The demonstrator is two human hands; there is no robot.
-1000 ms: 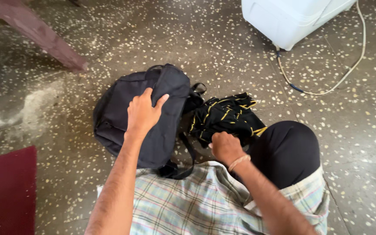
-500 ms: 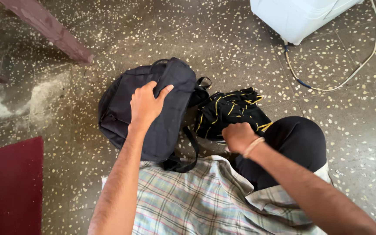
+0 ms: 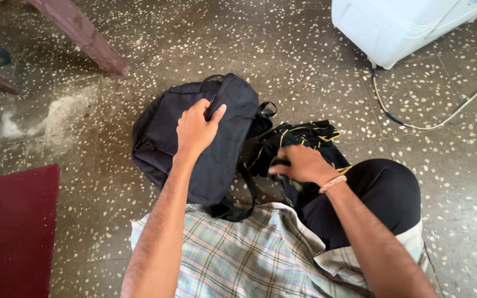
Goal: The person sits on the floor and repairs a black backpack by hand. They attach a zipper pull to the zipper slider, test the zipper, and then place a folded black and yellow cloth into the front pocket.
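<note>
down on the speckled floor (image 3: 111, 116), the left hand (image 3: 197, 129) pinches the black backpack's (image 3: 164, 140) flap; the right hand (image 3: 299, 164), fingers loosely curled, grips black-and-yellow cloth (image 3: 305, 135) just right of the bag.

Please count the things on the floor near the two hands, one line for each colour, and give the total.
Black: 2, backpack under the left hand, yellow-striped cloth under the right hand
Red: 1, mat
White: 2, appliance, cable
Total: 5
</note>
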